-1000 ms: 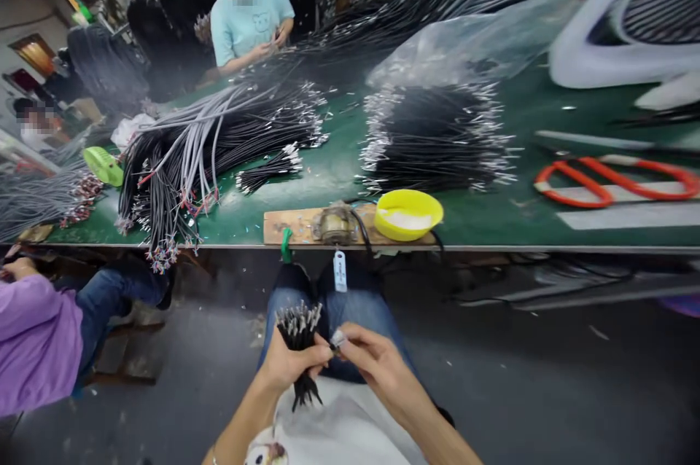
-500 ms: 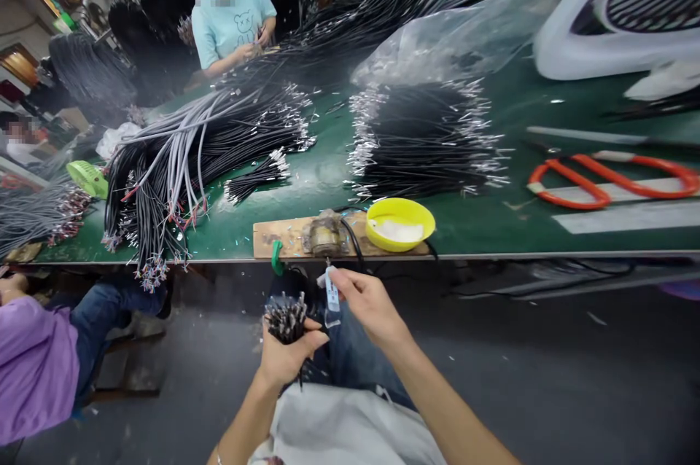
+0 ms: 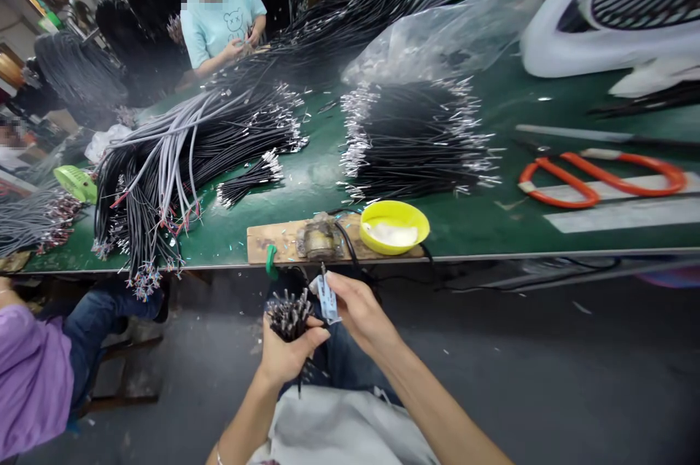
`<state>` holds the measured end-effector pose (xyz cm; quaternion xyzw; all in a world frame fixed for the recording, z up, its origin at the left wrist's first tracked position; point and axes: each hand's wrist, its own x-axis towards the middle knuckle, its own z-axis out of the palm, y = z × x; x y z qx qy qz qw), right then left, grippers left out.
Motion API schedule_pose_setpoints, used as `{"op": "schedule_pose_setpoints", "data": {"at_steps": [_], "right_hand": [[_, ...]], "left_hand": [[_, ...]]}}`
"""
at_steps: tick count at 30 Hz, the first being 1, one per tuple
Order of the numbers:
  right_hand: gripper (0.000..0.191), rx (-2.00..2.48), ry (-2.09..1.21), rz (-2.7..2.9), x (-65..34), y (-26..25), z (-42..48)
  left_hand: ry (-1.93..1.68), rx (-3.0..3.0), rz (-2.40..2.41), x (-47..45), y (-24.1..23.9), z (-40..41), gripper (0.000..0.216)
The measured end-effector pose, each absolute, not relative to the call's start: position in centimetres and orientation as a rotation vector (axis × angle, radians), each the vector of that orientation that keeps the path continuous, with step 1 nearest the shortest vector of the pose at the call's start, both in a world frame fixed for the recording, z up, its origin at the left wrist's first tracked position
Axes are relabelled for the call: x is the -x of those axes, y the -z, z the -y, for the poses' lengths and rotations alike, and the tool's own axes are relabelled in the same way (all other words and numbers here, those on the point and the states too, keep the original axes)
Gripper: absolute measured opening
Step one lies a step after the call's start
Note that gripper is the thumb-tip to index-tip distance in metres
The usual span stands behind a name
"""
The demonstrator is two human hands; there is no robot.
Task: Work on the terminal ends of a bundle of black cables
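Observation:
My left hand [image 3: 285, 357] is closed around a bundle of short black cables [image 3: 289, 315], their stripped, silvery ends pointing up. Beside it, my right hand [image 3: 355, 308] pinches a small pale-blue printed plastic piece [image 3: 328, 301]; what kind of thing it is I cannot make out. That piece is just below the thin shaft of a small motor [image 3: 319, 240], and whether they touch is unclear. The motor is fixed to a wooden board [image 3: 262, 240] at the bench edge. A yellow bowl [image 3: 394, 228] with white contents stands to its right.
Across the green bench [image 3: 464, 232] lie a stack of short black cables [image 3: 415, 137], a small bundle [image 3: 249, 181] and long grey cables [image 3: 183, 130]. Orange-handled shears [image 3: 585, 177] and a white fan [image 3: 552, 49] are at right. One co-worker [image 3: 224, 20] sits opposite, another [image 3: 33, 370] at left.
The view has shifted slightly, so the bench things appear further left. The plastic piece in my right hand has tilted and sits a little lower. My left hand keeps its hold on the cables.

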<state>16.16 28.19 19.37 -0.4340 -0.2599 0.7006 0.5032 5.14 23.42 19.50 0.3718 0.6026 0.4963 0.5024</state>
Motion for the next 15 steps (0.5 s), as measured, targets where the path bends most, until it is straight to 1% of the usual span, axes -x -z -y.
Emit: {"op": "schedule_pose_setpoints", "data": {"at_steps": [3, 8, 12, 15], "right_hand": [[0.047, 1.055, -1.696, 0.582, -16.0, -19.0, -28.0], [0.051, 1.042, -1.756, 0.450, -15.9, -18.4, -27.4], [0.046, 1.060, -1.752, 0.394, -16.4, -17.4, -26.4], [0.043, 1.102, -1.718, 0.528, -17.1, -16.5, -25.2]], "left_hand": [[-1.177, -0.877, -1.433, -5.0, -19.3, -23.4, 0.029], [-1.107, -0.939, -1.422, -4.9, -19.5, -23.3, 0.027], [-1.129, -0.920, -1.429, -4.8, -19.4, -22.8, 0.026], [-1.105, -0.861, -1.399, -4.7, -19.0, -22.1, 0.032]]}}
